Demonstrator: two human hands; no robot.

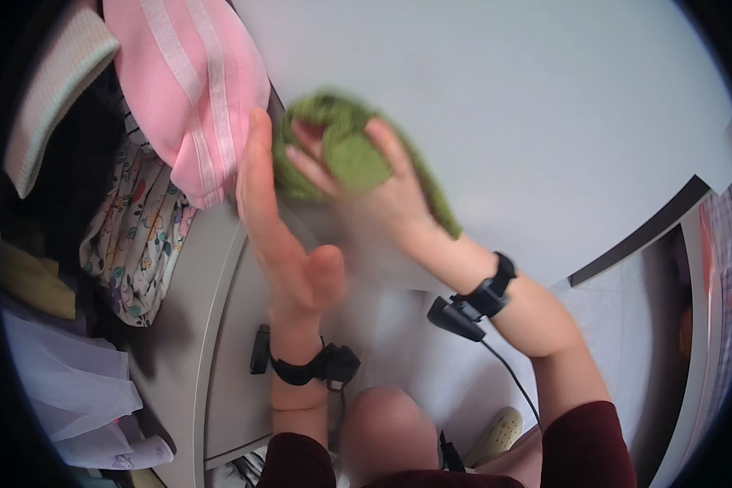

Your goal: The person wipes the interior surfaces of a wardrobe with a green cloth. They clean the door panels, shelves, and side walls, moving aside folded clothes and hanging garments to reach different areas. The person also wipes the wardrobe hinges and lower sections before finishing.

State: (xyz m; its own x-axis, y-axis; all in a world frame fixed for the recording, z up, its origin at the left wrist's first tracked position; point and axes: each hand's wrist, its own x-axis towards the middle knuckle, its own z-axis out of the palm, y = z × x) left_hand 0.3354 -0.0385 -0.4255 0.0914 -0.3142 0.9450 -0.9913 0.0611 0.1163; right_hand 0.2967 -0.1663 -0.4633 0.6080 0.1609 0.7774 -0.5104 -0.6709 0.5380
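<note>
My right hand (394, 199) grips a bundled green cloth item (356, 159), blurred by motion; whether it is a knit hat or a rolled garment I cannot tell. Its fingers are around the bundle, and a loose edge hangs along my wrist. To the left, my left hand (276, 236) is held upright and flat with fingers straight and thumb out, holding nothing. Those fingers are beside the pink garment with white stripes (211, 98) and close to the green bundle. From this view I cannot tell whether they touch either one.
A shelf (195, 325) on the left bears a floral folded garment (142, 236), a cream ribbed piece (61, 85) and sheer white cloth (65, 382). A pale panel (529, 106) spans the far side. At right stands an open compartment (667, 301). My knee (389, 431) is below.
</note>
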